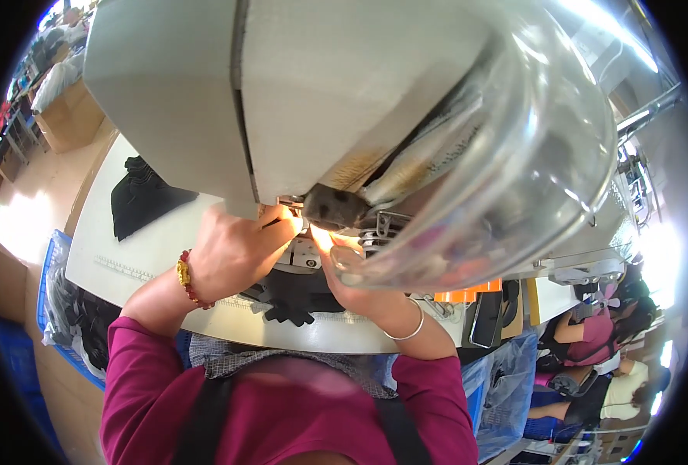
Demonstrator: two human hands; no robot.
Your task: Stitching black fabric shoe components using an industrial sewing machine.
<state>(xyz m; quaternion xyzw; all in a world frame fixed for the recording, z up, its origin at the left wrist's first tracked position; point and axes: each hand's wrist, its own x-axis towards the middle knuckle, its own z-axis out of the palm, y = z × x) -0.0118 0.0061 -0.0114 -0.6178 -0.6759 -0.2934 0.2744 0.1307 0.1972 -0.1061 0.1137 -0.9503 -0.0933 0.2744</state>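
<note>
Both my hands meet at the needle area [307, 225] of a large pale sewing machine [344, 85]. My left hand [239, 248] is closed in a pinch beside the lit presser foot; what its fingertips hold is too small to make out. From the other side my right hand [348, 275] reaches up, its fingers drawn together at the same spot, partly behind the clear plastic shield [507, 209]. Glare hides the fingertips. Below them, a black fabric piece [290, 298] with a notched edge lies on the machine bed, touching the front of the metal plate.
A stack of black fabric pieces [146, 200] lies on the white table [100, 244] at left. A phone [486, 319] and an orange item [468, 293] sit at right. Blue crates [53, 310] stand left, a plastic-lined bin [503, 387] right. Other people [592, 341] sit farther right.
</note>
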